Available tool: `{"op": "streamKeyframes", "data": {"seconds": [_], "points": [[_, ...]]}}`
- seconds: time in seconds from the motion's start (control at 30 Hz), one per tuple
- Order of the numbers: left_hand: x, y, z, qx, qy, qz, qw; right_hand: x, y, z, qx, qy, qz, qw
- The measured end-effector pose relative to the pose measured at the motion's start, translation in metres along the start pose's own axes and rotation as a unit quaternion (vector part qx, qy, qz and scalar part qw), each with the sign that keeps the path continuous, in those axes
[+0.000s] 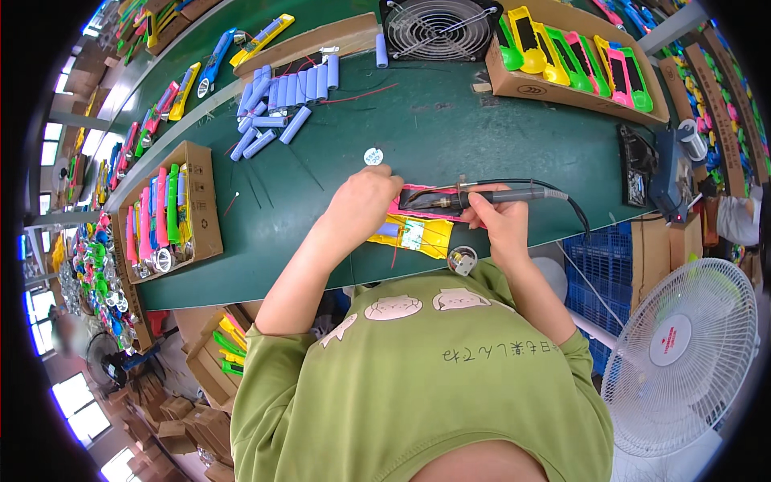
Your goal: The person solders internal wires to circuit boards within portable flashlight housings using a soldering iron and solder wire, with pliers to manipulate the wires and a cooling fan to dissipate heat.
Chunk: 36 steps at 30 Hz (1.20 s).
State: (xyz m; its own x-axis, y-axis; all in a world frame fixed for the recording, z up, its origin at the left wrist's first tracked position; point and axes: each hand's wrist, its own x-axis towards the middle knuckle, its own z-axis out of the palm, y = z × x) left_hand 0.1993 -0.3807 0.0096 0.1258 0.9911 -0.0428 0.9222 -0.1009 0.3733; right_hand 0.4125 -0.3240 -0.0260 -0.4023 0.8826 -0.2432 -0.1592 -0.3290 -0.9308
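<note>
**Light pink shell between two hands, a hot-tool handle in the right**

Nearest the left, the yellow casing (pixel 438 239) on the table (pixel 321 283) looks like light, stiff plastic, best taken by its edges, clear of its loose wires. The pink casing (pixel 430 215), just beyond it at the table's near side, seems equally light and rigid, perhaps slick; its side walls offer the safest hold. The soldering iron (pixel 514 195) reaches over it, probably light but dragged by its cable; only the handle suits holding.

The left hand (pixel 363 199) is curled at the pink casing's left end, its fingertips' grip hidden, so I cannot tell what it pinches. The right hand (pixel 502 227) is narrowed around the iron's handle.
</note>
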Motion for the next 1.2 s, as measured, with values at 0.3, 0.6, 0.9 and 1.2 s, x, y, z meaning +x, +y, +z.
{"op": "streamKeyframes", "data": {"seconds": [0.3,0.6,0.9,1.2], "points": [[0.004,0.01,0.0,0.041,-0.011,-0.031,0.999,0.001,0.001,0.005,-0.035,-0.007,0.007,0.999],[0.006,0.014,-0.001,0.056,-0.015,-0.037,0.998,-0.002,0.0,-0.001,-0.04,-0.029,-0.023,0.999],[0.004,0.017,-0.001,0.084,-0.013,-0.041,0.996,-0.032,-0.001,-0.022,-0.219,0.027,-0.287,0.932],[0.004,0.018,-0.001,0.095,-0.011,-0.039,0.995,-0.026,-0.004,-0.034,-0.396,-0.019,-0.283,0.873]]}}
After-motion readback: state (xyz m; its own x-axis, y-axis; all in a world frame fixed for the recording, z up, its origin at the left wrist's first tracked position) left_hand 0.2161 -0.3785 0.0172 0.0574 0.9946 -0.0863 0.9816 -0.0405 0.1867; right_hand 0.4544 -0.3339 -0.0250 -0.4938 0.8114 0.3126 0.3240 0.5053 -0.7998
